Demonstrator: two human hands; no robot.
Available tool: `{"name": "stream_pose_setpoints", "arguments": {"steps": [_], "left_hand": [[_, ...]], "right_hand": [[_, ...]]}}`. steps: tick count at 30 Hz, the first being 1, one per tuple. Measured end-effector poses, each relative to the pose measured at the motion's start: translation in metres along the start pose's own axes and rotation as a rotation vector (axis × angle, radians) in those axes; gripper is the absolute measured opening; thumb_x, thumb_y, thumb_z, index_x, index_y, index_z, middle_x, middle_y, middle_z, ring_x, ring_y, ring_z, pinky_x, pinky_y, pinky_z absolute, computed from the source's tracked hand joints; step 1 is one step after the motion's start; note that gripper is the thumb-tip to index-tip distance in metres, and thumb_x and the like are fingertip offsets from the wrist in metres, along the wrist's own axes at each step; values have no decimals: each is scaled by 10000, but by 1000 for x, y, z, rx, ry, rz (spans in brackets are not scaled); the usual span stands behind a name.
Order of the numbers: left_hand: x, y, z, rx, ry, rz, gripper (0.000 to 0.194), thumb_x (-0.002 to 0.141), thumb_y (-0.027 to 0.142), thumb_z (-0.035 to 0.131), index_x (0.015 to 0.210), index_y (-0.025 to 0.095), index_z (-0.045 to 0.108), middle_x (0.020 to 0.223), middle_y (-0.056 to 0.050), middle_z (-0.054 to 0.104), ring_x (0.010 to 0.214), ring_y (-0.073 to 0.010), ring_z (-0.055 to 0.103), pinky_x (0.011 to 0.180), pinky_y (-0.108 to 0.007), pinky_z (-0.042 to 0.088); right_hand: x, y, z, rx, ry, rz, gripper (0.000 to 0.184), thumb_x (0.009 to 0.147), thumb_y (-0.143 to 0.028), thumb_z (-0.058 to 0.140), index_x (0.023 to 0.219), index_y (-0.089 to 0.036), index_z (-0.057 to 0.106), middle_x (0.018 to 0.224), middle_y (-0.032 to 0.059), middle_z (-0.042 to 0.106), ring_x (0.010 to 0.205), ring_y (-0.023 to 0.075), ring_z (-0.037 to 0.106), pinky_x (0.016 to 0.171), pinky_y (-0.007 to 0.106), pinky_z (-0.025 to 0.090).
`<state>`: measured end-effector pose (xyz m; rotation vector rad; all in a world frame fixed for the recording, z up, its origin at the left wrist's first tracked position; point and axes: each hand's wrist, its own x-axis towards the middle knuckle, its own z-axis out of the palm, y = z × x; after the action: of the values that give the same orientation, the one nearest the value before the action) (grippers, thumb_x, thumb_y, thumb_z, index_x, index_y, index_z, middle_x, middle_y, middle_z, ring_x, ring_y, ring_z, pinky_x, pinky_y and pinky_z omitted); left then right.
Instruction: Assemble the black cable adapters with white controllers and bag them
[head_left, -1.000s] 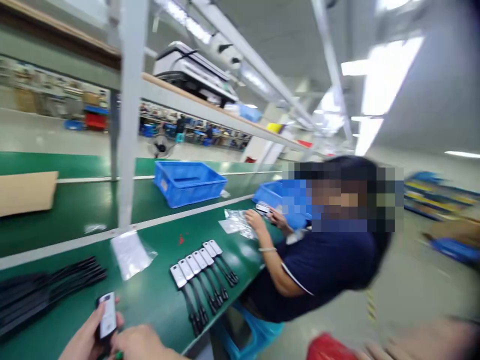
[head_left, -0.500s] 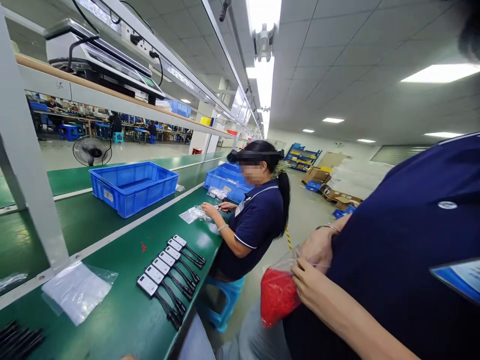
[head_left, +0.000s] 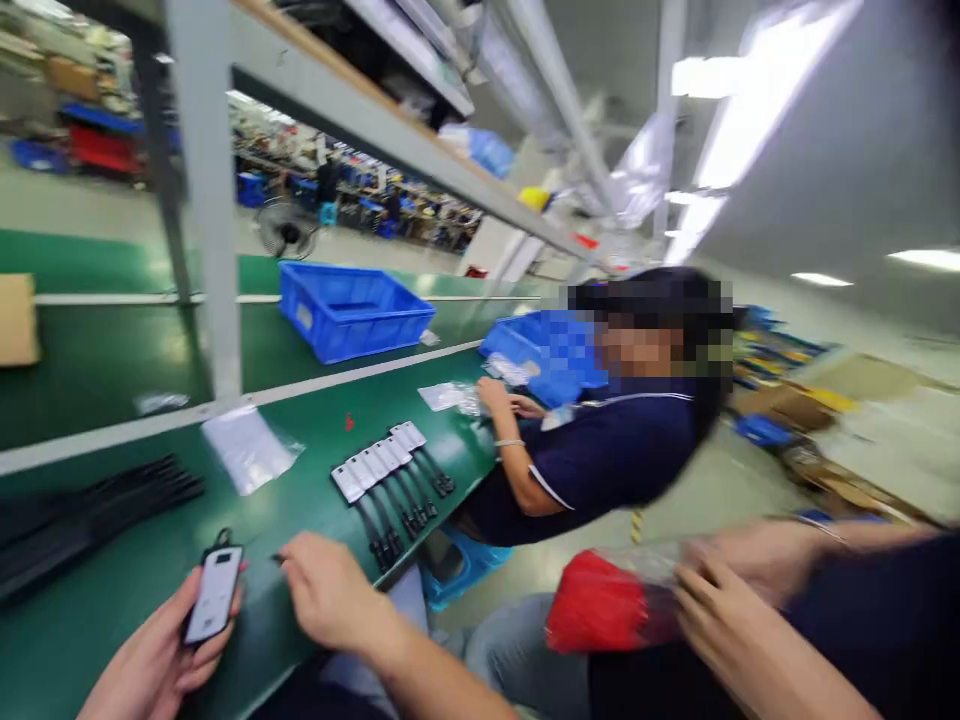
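One white-faced device [head_left: 214,596] is gripped in the left hand [head_left: 159,640]; beside it, the right hand [head_left: 330,597] curls, its hold unclear.

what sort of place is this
Probably a factory assembly or packing line: a row of similar white-faced devices with black cables lies on a long green workbench, and a co-worker in a navy shirt works farther along it.

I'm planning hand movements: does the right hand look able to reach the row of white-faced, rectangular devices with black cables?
Probably yes: the right hand is near the row of devices, and only green tabletop shows between them.
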<state>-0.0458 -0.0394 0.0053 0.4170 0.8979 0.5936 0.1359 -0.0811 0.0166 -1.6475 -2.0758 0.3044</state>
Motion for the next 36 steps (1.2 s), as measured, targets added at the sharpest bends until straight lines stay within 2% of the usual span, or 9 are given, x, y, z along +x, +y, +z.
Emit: {"name": "stream_pose_setpoints", "arguments": {"steps": [2, 4, 8, 12, 23, 31, 36], "left_hand": [[-14, -11, 10, -40, -53, 66, 352, 735, 448, 595, 963, 180, 604, 696, -24, 562, 444, -45, 308, 355, -162, 229], [-21, -22, 18, -113, -51, 113, 354, 780, 469, 530, 969, 174, 582, 736, -24, 544, 445, -33, 300, 361, -149, 208], [-26, -40, 26, -183, 14, 186, 350, 807, 479, 480, 917, 156, 558, 729, -15, 504, 444, -26, 311, 364, -142, 175], [-28, -47, 31, -174, 49, 176, 371, 799, 494, 483, 865, 135, 547, 722, -16, 496, 438, -21, 319, 365, -142, 161], [-20, -48, 34, -126, 32, 181, 371, 804, 495, 477, 819, 132, 547, 727, -13, 493, 450, -24, 320, 368, -148, 173], [-17, -35, 32, -121, 77, 182, 369, 775, 508, 519, 808, 142, 543, 684, 2, 483, 435, -19, 325, 362, -145, 177], [-17, -28, 31, -108, 49, 194, 376, 790, 514, 487, 814, 141, 538, 725, -10, 492, 439, -18, 314, 361, -145, 168]], "right_hand": [[0, 0, -2, 57, -15, -6, 216, 893, -201, 330, 957, -170, 534, 858, 41, 608, 781, 141, 556, 702, 223, 417], [2, -2, -1, 105, -23, -20, 232, 911, -219, 313, 939, -174, 538, 831, 42, 598, 762, 137, 549, 690, 223, 402], [0, -11, 8, 119, -33, -25, 273, 921, -246, 298, 808, -179, 537, 725, 31, 559, 672, 133, 520, 622, 223, 366], [-8, -19, 13, 126, -34, -6, 307, 927, -253, 270, 735, -186, 499, 679, 19, 527, 626, 129, 499, 597, 227, 345], [-3, -17, 10, 27, 74, 66, 311, 928, -264, 268, 714, -191, 483, 655, 13, 514, 599, 129, 487, 569, 243, 310], [10, -21, 12, -22, 113, 35, 304, 918, -247, 286, 679, -191, 467, 624, 10, 508, 560, 123, 485, 543, 242, 306], [13, -21, 12, -34, 118, 38, 289, 920, -241, 284, 701, -193, 467, 643, 10, 513, 573, 125, 484, 543, 247, 296]]}}
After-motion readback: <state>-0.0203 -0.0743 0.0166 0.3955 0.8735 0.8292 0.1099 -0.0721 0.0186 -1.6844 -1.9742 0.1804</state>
